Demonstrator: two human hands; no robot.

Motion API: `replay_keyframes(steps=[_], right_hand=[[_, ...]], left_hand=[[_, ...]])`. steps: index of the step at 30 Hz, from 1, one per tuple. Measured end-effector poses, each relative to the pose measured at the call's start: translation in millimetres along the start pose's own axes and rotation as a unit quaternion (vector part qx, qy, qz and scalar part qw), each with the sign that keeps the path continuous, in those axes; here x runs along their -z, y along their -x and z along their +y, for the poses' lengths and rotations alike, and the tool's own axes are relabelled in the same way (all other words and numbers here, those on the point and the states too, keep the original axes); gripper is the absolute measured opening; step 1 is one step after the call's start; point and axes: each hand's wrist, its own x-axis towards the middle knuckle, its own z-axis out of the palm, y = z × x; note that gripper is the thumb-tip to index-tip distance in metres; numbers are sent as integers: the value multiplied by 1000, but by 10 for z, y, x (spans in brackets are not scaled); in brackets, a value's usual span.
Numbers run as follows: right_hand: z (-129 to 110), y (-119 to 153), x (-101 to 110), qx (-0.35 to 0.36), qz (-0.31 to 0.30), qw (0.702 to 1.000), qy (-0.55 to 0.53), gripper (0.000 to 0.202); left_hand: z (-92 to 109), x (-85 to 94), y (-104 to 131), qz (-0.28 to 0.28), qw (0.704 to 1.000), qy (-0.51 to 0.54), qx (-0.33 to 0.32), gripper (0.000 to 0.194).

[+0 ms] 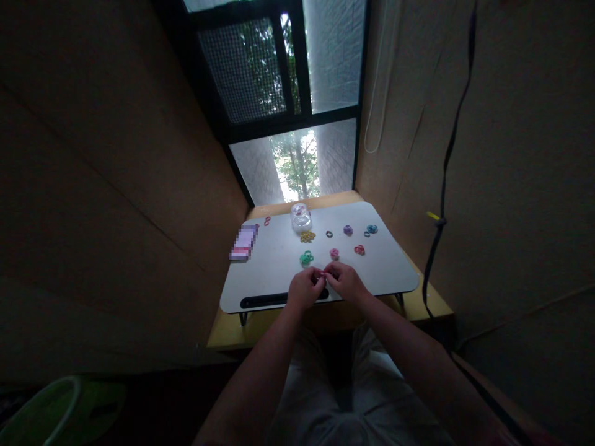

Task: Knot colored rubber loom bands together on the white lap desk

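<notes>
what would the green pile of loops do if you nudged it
The green loops would probably shift and spread rather than move as one block, since they seem loosely heaped. They're likely floppy and light too, as each looks thin and small.

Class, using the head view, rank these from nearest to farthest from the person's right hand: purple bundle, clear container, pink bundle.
1. Pink bundle: just beyond the right hand.
2. Purple bundle: farther back, slightly to the right.
3. Clear container: at the back, left of both.
</notes>
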Motion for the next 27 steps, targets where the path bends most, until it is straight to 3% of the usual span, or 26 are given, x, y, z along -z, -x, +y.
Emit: replay_keyframes(steps=[7, 27], right_hand=[[-6, -4, 7, 6, 14, 1000, 19, 4], [-36, 14, 8, -3, 17, 999, 31, 8]], left_hand=[[14, 14, 2, -8, 999, 35, 8, 29], [-12, -5, -21, 25, 994, 105, 15, 25]])
